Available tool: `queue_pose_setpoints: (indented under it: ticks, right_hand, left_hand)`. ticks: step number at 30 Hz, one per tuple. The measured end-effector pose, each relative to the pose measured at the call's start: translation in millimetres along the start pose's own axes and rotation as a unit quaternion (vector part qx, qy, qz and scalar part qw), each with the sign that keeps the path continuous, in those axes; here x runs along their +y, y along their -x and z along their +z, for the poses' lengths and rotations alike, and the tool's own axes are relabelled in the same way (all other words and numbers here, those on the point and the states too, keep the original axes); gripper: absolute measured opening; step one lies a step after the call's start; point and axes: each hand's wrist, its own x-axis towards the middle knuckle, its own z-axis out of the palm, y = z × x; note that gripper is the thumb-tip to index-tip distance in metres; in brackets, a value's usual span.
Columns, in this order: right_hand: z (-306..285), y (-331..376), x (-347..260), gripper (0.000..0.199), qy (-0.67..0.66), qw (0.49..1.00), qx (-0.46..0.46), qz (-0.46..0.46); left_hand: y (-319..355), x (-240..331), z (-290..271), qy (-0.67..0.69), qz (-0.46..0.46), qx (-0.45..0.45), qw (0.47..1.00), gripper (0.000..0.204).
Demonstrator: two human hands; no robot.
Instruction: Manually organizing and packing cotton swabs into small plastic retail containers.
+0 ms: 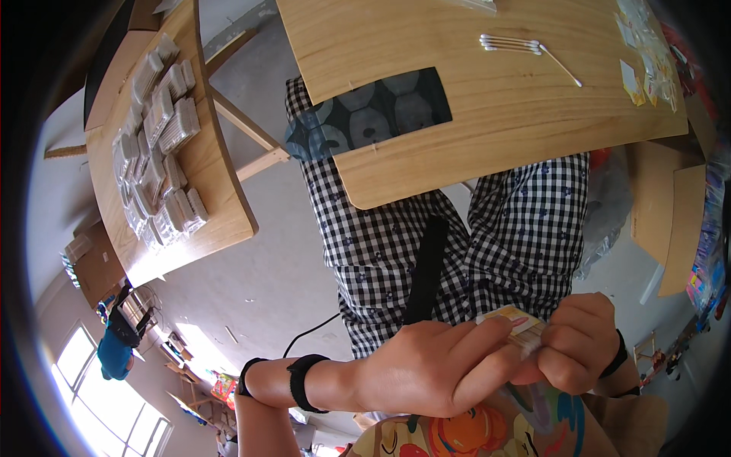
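The left hand [449, 365] is closed, its thumb laid over the labelled face of a small clear packet [521, 326] and its fingers curled beneath. The right hand [576, 343] is balled almost to a fist and closed on the packet's right end; I cannot make out just where its fingertips press. The packet is held at the wearer's front, above the lap and well apart from the table; pale sticks show through its side. Black bands [304, 382] circle the left wrist.

Beyond the hands, black-and-white checked trousers [396, 236] cover both legs, with a black strap [426, 270] lying between them. The wooden table [472, 148] stands over the knees; a dark patterned sheet [369, 114] lies across its cut-out. On the table top are several cotton swabs [509, 46] side by side, and one further swab [561, 66] set aslant beside them. Clear bags with labels [651, 65] lie at the right edge.

To the left, a second table [225, 217] bears a pile of filled clear packs [160, 145]. An open cardboard box [655, 198] stands at right.
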Motion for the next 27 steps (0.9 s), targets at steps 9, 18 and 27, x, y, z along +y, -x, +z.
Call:
queue_pose_setpoints:
  ticks: [9,18,27]
  right_hand:
    - [6,2,-1,0.039,-0.010,1.000,-0.026,0.002]
    - [7,-1,0,0.039,-0.020,0.998,-0.051,-0.005]
    - [13,-2,3,0.040,-0.071,0.996,-0.051,0.003]
  left_hand:
    - [4,1,4,-0.017,-0.026,-0.019,0.999,0.027]
    - [11,-7,0,0.043,-0.013,-0.082,0.996,0.028]
    - [-9,-13,-21,0.105,-0.071,-0.197,0.972,0.030]
